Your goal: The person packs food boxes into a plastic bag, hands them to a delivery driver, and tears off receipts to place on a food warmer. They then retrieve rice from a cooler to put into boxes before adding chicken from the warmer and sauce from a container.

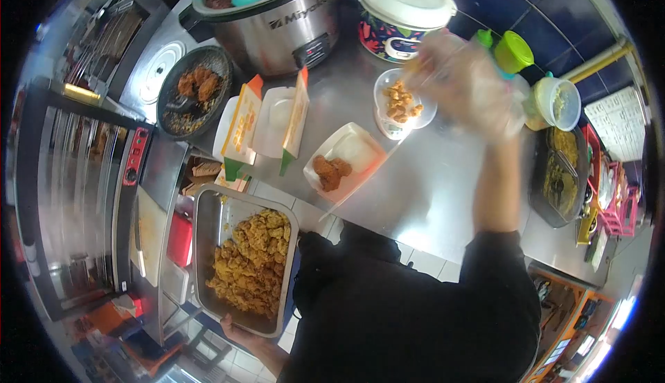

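My left hand (242, 334) grips the near rim of a deep metal tray (219, 210), its thumb over the edge. Golden fried chicken pieces (253, 265) are heaped in the tray. My right hand (478, 88), in a clear plastic glove, is raised over the counter and smeared by motion, so its fingers cannot be read. Just left of it stands a white tub (392, 128) with small crisp fried bits (400, 103). Closer to me sits an open paper food box (357, 144) with a piece of fried chicken (332, 173) at one end.
Two more paper boxes (282, 121) stand at left, by a dark stone mortar (166, 109) holding fried chicken. A large steel cooker (277, 37) and a floral rice cooker (388, 37) line the back. A dark lidded container (544, 182) is at right. A glass-fronted cabinet (80, 196) stands left.
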Available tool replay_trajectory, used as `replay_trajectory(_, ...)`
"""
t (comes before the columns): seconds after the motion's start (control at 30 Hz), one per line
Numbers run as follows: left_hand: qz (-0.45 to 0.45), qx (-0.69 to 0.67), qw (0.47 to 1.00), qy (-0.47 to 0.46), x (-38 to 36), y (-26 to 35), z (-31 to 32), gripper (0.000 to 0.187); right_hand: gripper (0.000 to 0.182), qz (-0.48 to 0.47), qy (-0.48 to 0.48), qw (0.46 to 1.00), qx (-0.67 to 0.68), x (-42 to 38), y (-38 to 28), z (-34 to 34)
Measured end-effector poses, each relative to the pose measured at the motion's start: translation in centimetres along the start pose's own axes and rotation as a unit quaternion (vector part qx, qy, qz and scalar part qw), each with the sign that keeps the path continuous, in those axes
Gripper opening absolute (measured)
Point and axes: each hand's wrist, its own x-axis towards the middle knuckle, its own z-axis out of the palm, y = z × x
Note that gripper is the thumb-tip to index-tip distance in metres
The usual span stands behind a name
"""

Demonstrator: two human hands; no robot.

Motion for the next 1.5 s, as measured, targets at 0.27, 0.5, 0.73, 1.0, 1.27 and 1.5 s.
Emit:
replay_trajectory(0.27,-0.035,0.041,0.997,-0.055,0.6,-1.0,0.2,0.076,0.033,-0.244,-0.240,0.936,0.088,-5.4,-14.8,12.0)
replay_trajectory(0.5,-0.038,-0.023,0.997,-0.061,0.5,-1.4,-0.9,0.078,0.023,0.297,0.126,0.913,0.250,-10.2,2.6,9.8)
replay_trajectory(0.73,-0.024,-0.071,0.996,-0.039,0.6,-0.4,-0.5,0.079,0.053,0.496,0.083,0.856,0.124,-10.7,14.9,16.4)
replay_trajectory(1.0,-0.017,-0.103,0.994,-0.022,1.9,0.1,-2.2,0.076,0.043,0.429,0.091,0.835,0.331,-10.7,18.9,19.4)
replay_trajectory(1.27,-0.010,-0.111,0.993,-0.026,4.5,1.4,-4.9,0.070,0.035,0.370,0.024,0.857,0.359,2.6,7.2,12.2)
replay_trajectory(1.5,-0.009,-0.160,0.981,-0.114,7.7,3.4,-6.3,0.070,0.029,0.233,-0.137,0.919,0.286,10.7,-0.6,13.3)
